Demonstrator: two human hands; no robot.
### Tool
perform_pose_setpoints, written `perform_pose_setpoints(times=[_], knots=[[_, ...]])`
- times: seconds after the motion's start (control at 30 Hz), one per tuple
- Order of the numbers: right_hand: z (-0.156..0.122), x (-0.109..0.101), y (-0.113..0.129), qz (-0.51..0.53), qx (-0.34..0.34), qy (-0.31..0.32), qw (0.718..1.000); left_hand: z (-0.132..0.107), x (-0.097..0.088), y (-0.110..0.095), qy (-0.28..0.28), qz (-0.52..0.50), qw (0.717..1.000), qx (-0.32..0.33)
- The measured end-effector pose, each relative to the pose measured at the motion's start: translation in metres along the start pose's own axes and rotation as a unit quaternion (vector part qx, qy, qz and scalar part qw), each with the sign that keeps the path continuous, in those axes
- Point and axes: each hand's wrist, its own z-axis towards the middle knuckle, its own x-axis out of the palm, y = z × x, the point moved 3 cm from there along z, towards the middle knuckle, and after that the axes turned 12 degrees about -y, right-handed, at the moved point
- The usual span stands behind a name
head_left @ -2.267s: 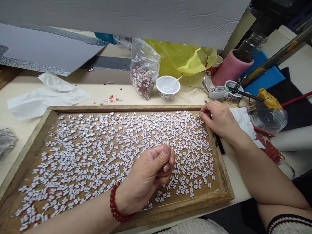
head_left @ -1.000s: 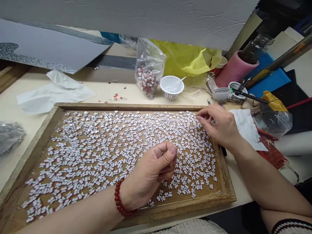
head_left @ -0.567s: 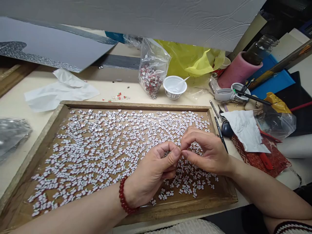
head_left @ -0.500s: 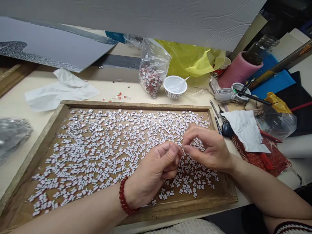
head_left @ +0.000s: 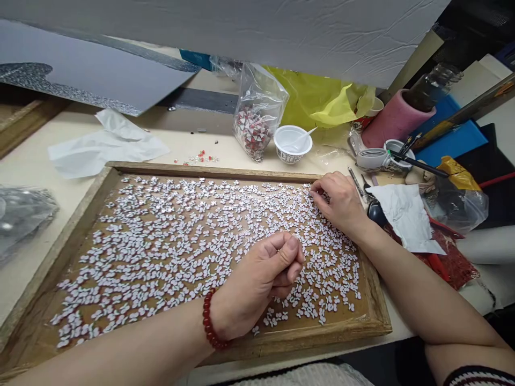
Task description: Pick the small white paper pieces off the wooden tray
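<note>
A wooden-framed tray [head_left: 374, 297] holds a single layer of many small white cherry-shaped pieces [head_left: 181, 246], some with green or red edges. My left hand [head_left: 271, 268] hovers over the tray's right half, its fingers curled and the thumb pressed on the index finger. Whatever it may pinch is too small to make out. At the tray's far right corner, my right hand [head_left: 340, 198] reaches down to the pieces, thumb and index fingertips close together. Its fingertips touch or nearly touch the pieces there, and what lies between them is hidden.
Behind the tray stand a clear bag of red and white pieces [head_left: 255, 128] and a white bowl [head_left: 293, 145] with a spoon. Tissue [head_left: 108, 142] and loose beads [head_left: 203, 157] lie at the back left. Right of the tray are pens [head_left: 356, 182], crumpled tissue [head_left: 406, 217] and a pink roll [head_left: 396, 120].
My right hand has moved away from my left hand, forward to the tray's far right corner. My left hand stays closed in nearly the same place. The view has shifted slightly.
</note>
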Motion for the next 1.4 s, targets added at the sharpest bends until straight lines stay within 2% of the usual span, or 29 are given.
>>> perform_pose_setpoints(times=[0.17, 0.33, 0.47, 0.6, 0.67, 0.73, 0.77, 0.83, 0.9, 1.03, 1.13, 1.4], knots=[[0.000, 0.002, -0.002, -0.005, 0.002, 0.004, 1.000, -0.001, 0.000, 0.001, -0.002, 0.025, 1.000, 0.010], [-0.001, 0.004, -0.003, -0.003, 0.004, 0.007, 1.000, -0.002, 0.003, -0.001, 0.016, 0.001, 1.000, 0.004], [-0.001, 0.004, -0.006, 0.007, 0.008, 0.001, 1.000, -0.002, 0.002, -0.002, 0.007, -0.026, 1.000, -0.001], [-0.001, -0.005, -0.002, 0.025, 0.013, -0.030, 0.999, -0.002, 0.001, -0.001, 0.012, -0.018, 1.000, 0.014], [-0.001, -0.015, 0.006, 0.081, 0.016, -0.045, 0.996, -0.002, 0.000, -0.001, 0.017, 0.000, 1.000, 0.019], [-0.003, -0.026, 0.020, 0.191, 0.016, -0.019, 0.981, -0.002, -0.001, -0.001, 0.027, 0.012, 0.999, 0.019], [-0.004, -0.030, 0.028, 0.255, 0.013, 0.019, 0.967, -0.002, -0.001, 0.000, 0.034, 0.014, 0.999, 0.014], [-0.009, -0.039, 0.043, 0.373, -0.001, 0.091, 0.923, -0.002, 0.000, 0.000, 0.057, 0.020, 0.998, -0.005], [-0.013, -0.046, 0.055, 0.442, -0.017, 0.137, 0.886, -0.003, 0.000, 0.001, 0.078, 0.033, 0.996, -0.017], [-0.019, -0.049, 0.062, 0.485, -0.030, 0.185, 0.854, -0.003, 0.001, 0.002, 0.090, 0.061, 0.994, -0.019], [-0.020, -0.048, 0.063, 0.509, -0.027, 0.190, 0.839, -0.003, 0.000, 0.003, 0.094, 0.082, 0.992, -0.020], [-0.020, -0.044, 0.063, 0.529, 0.001, 0.205, 0.823, -0.001, -0.001, 0.005, 0.098, 0.081, 0.991, -0.028]])
